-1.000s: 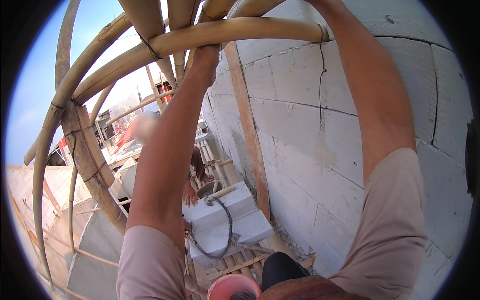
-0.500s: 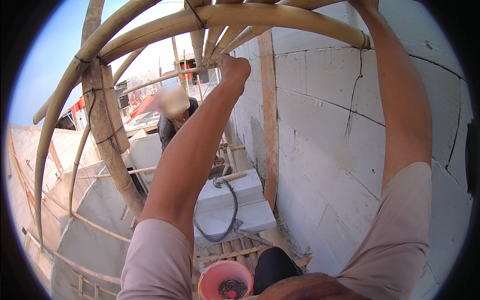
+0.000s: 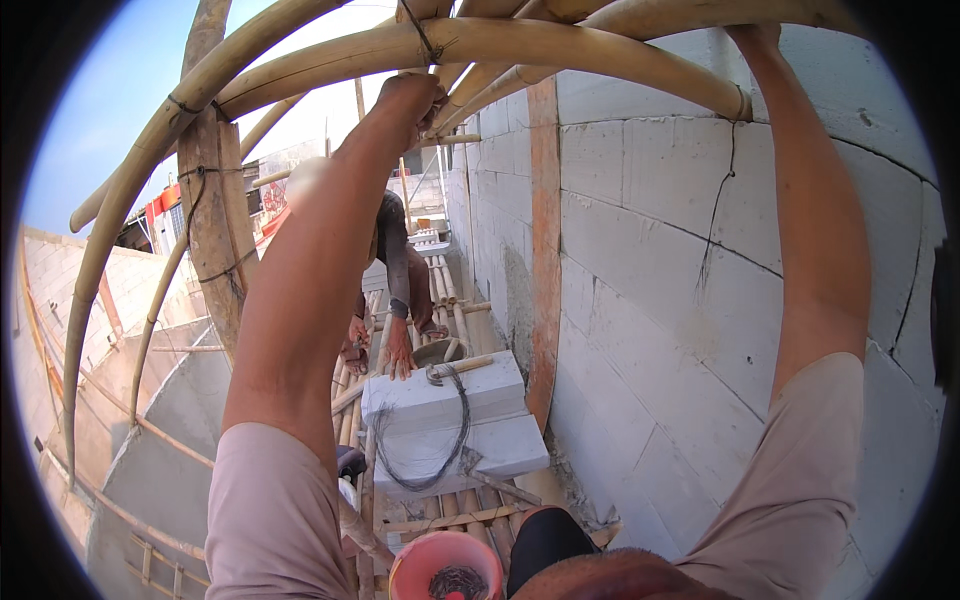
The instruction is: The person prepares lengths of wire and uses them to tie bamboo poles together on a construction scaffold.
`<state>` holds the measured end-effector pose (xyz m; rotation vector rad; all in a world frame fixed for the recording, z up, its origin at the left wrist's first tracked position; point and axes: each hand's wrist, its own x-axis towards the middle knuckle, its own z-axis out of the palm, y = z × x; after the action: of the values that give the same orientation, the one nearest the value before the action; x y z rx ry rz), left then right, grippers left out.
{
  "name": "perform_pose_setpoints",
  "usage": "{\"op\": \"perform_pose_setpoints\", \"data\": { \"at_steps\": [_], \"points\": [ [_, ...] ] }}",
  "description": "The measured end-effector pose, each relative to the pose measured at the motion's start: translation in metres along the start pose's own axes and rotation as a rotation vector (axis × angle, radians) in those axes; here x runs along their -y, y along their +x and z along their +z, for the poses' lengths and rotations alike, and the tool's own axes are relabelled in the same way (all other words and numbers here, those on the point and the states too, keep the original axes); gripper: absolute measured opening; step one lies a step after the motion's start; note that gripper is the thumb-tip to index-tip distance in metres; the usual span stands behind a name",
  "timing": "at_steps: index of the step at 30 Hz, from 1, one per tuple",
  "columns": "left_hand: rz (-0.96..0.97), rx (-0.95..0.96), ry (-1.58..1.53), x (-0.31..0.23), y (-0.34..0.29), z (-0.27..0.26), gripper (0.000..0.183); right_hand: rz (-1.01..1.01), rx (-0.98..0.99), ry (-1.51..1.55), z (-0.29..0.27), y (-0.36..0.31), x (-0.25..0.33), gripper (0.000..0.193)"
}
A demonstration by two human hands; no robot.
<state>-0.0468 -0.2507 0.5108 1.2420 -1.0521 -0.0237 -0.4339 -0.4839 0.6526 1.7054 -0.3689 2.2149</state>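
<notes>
My left hand (image 3: 410, 100) is raised just under a thick curved bamboo pole (image 3: 570, 48), beside its dark tie wire (image 3: 425, 35). Its fingers are curled closed; what they hold, if anything, is hidden among the poles. High on the right, my right hand (image 3: 754, 36) reaches up to another bamboo pole (image 3: 700, 18), which hides its fingers. Below my arms, white blocks (image 3: 440, 455) carry a hammer (image 3: 470, 367) and a loop of dark wire (image 3: 466, 425). A pink bucket (image 3: 402, 580) at the lower edge contains thin dark pieces.
A wall of pale blocks (image 3: 670, 300) rises along the right, with an upright wooden plank (image 3: 544, 240). Ahead, a co-worker bends over, a hand (image 3: 401, 352) at the white blocks. Bamboo poles form the walkway (image 3: 450, 505); a thick post (image 3: 215, 215) stands left.
My left hand has moved left and up to the curved pole. My right hand stays high. The co-worker has bent down, a hand now at the blocks. The view has shifted slightly.
</notes>
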Motion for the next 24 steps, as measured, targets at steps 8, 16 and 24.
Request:
{"op": "perform_pose_setpoints", "data": {
  "at_steps": [8, 16, 24],
  "points": [
    [0.204, -0.032, 0.039, 0.017, -0.002, 0.049, 0.037, 0.008, -0.018, 0.007, -0.016, 0.010, -0.005, 0.033],
    [-0.312, 0.099, 0.800, 0.065, 0.016, 0.026, 0.031, -0.053, 0.015, -0.027, -0.017, 0.024, -0.014, 0.032],
    [0.295, 0.025, 0.067, 0.019, 0.002, 0.071, 0.040, -0.015, -0.011, -0.004, -0.020, 0.016, -0.011, 0.032]
  ]
}}
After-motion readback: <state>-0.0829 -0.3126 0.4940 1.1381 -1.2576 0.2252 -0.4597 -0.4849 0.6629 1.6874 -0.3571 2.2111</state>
